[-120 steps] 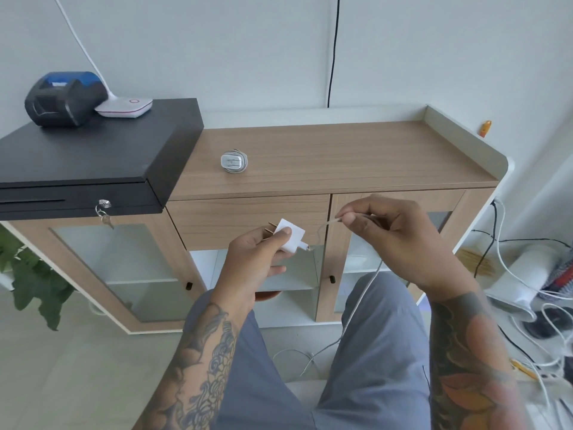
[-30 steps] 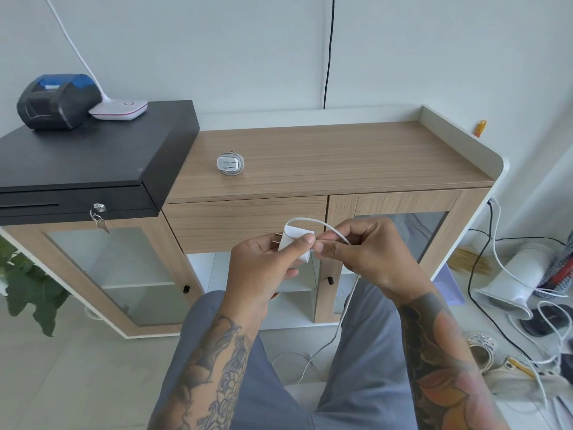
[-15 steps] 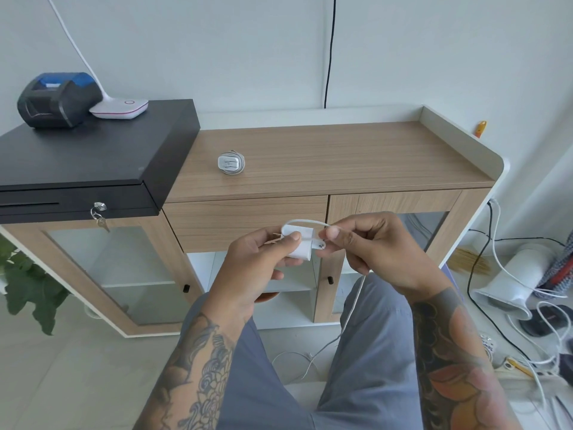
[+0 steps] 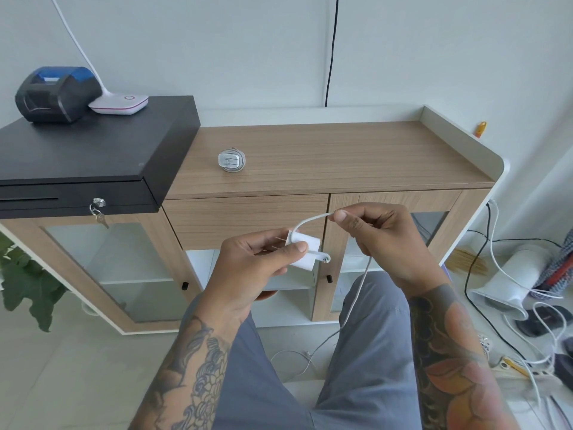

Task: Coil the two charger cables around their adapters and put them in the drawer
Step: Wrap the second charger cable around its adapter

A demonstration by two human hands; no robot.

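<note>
The person sits facing the wooden table (image 4: 341,156). The left hand (image 4: 248,274) grips a white adapter (image 4: 305,249) in front of the closed drawer (image 4: 245,218), thumb pressed across its face, fingers curled behind it. The right hand (image 4: 387,240) pinches the white cable (image 4: 310,220) between thumb and forefinger, raised just above the adapter; the cable arcs from the adapter to that pinch, then hangs down between the knees to the floor. The other charger (image 4: 231,159), already coiled, lies on the table near the black cash box (image 4: 93,150).
</note>
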